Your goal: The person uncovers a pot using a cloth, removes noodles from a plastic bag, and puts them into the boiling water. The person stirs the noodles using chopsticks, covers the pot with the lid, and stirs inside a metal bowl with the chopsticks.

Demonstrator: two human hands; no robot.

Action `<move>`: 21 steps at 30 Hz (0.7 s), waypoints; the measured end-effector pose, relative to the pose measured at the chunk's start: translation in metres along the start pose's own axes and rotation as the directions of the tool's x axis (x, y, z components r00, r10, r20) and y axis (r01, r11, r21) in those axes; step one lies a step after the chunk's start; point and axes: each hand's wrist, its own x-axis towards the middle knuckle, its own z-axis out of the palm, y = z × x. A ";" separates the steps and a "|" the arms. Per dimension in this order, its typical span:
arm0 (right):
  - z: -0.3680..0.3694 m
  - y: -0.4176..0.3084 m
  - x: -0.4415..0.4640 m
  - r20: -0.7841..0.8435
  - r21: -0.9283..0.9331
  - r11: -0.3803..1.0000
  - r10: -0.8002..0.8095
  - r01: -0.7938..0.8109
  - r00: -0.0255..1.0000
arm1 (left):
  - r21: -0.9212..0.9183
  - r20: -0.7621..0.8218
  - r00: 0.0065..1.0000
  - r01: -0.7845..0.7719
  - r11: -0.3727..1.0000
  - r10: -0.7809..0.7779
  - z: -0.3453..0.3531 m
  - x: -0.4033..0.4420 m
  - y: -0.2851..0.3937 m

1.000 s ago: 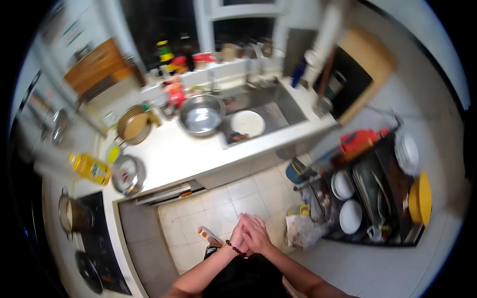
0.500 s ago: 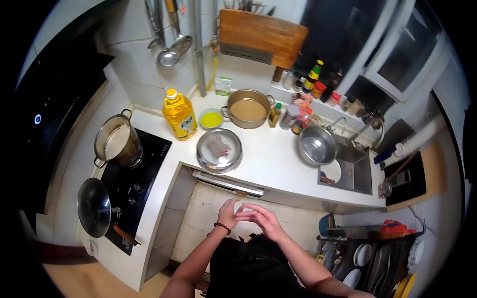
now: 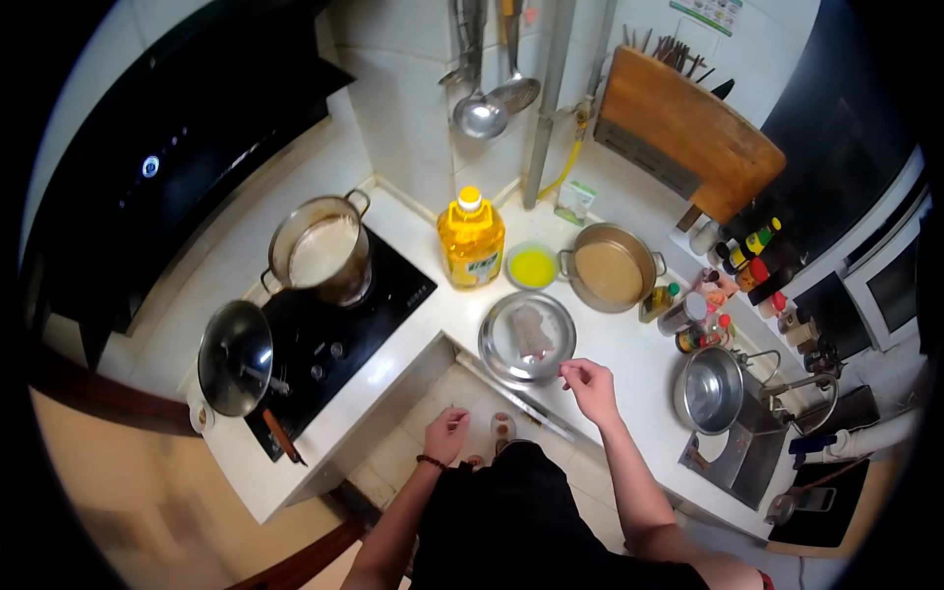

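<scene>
Head cam: pinkish slab (image 3: 532, 332) is lying on the metal dish (image 3: 495, 342), just ahead-left of the right hand (image 3: 590, 390), which is hovering closest, pinched narrow. Slab's pointing roughly away lengthwise. Can't tell how the left hand (image 3: 447, 436) is gripping.

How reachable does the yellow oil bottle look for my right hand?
Probably yes: mainly the round metal dish lies between your right hand and the bottle, and it looks low enough to clear.
</scene>
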 end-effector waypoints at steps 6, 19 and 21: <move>-0.061 -0.075 0.115 -0.032 0.015 0.987 -0.157 0.158 0.987 | -0.050 0.011 0.995 -0.098 0.994 0.098 0.011 0.079 0.148; -0.250 -0.394 0.271 -0.223 -0.697 0.550 -0.775 0.459 0.591 | -0.038 0.230 0.629 -0.757 0.653 0.743 0.084 0.279 0.538; -0.277 -0.404 0.316 -0.239 -0.758 0.520 -0.783 0.393 0.574 | -0.002 0.244 0.569 -0.810 0.587 0.785 0.107 0.294 0.575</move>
